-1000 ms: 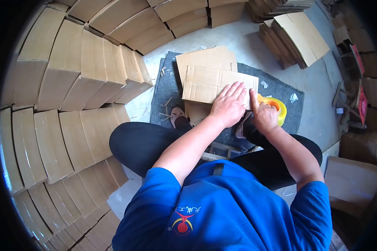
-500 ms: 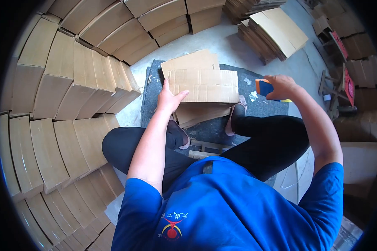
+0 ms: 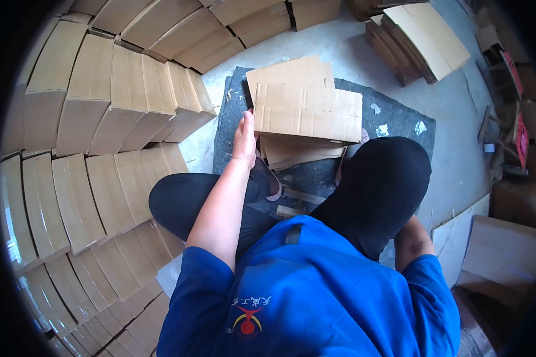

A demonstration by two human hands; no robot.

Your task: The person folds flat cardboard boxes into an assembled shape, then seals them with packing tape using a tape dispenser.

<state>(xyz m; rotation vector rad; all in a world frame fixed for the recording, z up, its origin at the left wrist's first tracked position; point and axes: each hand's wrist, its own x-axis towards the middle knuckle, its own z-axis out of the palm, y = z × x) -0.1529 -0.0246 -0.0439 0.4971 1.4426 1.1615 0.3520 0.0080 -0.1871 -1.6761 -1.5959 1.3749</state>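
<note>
Left hand (image 3: 245, 138) now flat, fingers together, against left edge of folded carton (image 3: 307, 111) on grey mat (image 3: 399, 119), no longer gripping as half a second ago. Right hand gone from view behind knee (image 3: 382, 178), tape dispenser with it; state cannot be told. Taping apparently finished.

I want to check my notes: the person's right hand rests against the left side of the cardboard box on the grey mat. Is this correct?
Not quite: it is the left hand, not the right, that rests against the left side of the cardboard box on the grey mat. The head view shows this; the right hand is out of sight there.
</note>
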